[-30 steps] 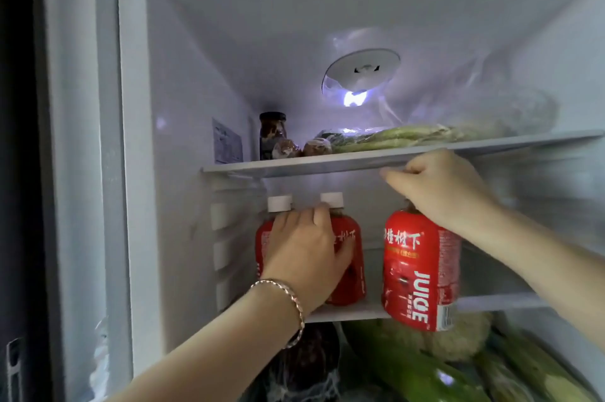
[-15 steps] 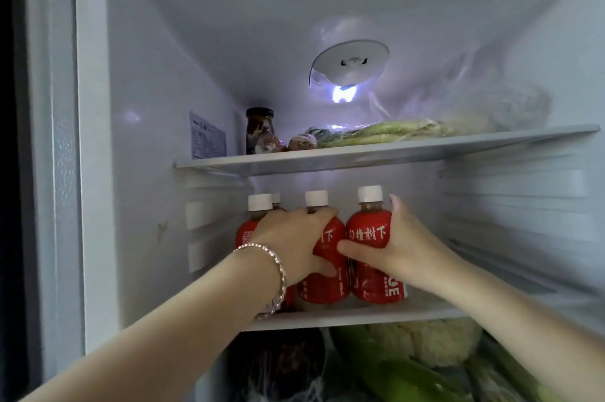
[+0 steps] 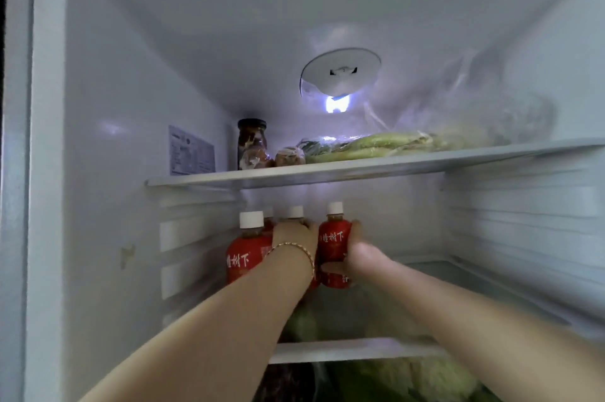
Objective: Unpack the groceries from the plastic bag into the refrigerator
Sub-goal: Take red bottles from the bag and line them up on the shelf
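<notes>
Inside the open refrigerator (image 3: 98,106), the right hand (image 3: 360,254) wraps a red juice bottle (image 3: 334,251) standing on the middle shelf (image 3: 353,349), while the left hand (image 3: 294,238), a bracelet (image 3: 294,249) at its wrist, cups a second bottle (image 3: 295,212), mostly hidden behind it. A third bottle (image 3: 245,251) stands just left, apparently with a fourth behind. Overhead, the upper shelf (image 3: 360,165) carries a dark jar (image 3: 252,142) and bagged greens (image 3: 376,146). Blurred produce (image 3: 409,375) lies below the shelf.
</notes>
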A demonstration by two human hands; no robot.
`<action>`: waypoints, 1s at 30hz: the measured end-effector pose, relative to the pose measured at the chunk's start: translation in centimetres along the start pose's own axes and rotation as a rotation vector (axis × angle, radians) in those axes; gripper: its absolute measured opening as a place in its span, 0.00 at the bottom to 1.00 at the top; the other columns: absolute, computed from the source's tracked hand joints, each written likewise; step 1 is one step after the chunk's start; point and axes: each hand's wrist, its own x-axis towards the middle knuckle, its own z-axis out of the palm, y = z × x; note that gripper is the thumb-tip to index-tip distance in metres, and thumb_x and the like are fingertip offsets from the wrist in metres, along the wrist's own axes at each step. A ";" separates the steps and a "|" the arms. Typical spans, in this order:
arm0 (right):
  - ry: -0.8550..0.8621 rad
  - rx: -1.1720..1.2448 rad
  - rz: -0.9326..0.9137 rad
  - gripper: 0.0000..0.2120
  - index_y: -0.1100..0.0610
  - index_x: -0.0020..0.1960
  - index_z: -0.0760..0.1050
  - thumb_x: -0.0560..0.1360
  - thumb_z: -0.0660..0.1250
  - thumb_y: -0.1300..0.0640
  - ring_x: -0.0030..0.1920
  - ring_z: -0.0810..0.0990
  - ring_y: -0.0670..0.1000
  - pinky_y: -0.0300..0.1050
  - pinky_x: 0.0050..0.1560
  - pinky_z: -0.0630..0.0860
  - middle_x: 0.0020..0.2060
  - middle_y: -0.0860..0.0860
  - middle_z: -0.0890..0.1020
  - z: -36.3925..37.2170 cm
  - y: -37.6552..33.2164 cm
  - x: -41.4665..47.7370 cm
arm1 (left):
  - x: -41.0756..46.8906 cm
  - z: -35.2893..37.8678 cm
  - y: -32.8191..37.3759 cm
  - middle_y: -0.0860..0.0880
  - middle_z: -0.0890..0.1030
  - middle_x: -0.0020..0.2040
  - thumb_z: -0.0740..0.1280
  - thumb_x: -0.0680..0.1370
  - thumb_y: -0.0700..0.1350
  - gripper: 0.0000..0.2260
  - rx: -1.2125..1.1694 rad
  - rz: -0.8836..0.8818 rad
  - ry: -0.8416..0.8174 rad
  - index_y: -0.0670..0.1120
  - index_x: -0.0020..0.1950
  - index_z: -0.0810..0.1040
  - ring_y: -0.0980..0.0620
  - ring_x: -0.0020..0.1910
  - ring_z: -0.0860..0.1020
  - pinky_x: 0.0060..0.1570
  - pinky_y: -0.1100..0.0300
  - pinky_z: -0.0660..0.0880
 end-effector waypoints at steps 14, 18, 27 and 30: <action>0.065 -0.187 -0.079 0.42 0.62 0.73 0.54 0.68 0.75 0.56 0.70 0.67 0.56 0.45 0.67 0.65 0.70 0.58 0.66 0.5 2.0 5.7 | 3.1 2.6 -1.0 0.41 0.68 0.67 0.71 0.71 0.50 0.32 -0.469 -0.048 0.069 0.47 0.70 0.60 0.41 0.64 0.71 0.64 0.51 0.69; 0.089 -0.152 -0.028 0.43 0.61 0.73 0.54 0.67 0.75 0.52 0.67 0.70 0.59 0.50 0.64 0.71 0.68 0.58 0.68 0.9 2.5 6.0 | 3.0 2.9 -1.2 0.40 0.62 0.72 0.65 0.76 0.47 0.31 -0.461 -0.046 0.075 0.48 0.74 0.53 0.41 0.67 0.68 0.65 0.52 0.67; 0.016 -0.028 0.034 0.25 0.61 0.69 0.65 0.75 0.67 0.57 0.63 0.74 0.53 0.34 0.52 0.72 0.65 0.56 0.72 -0.8 1.3 1.7 | -3.7 1.8 -3.0 0.47 0.53 0.76 0.61 0.77 0.44 0.29 -0.221 -0.114 0.651 0.49 0.75 0.52 0.45 0.75 0.53 0.74 0.48 0.51; -0.081 -0.636 -0.265 0.17 0.63 0.68 0.67 0.80 0.57 0.61 0.58 0.75 0.50 0.31 0.55 0.72 0.64 0.54 0.73 0.1 1.7 0.1 | -6.5 2.6 -4.2 0.41 0.50 0.74 0.68 0.74 0.48 0.39 -0.699 -0.405 0.525 0.46 0.76 0.46 0.41 0.72 0.55 0.71 0.50 0.58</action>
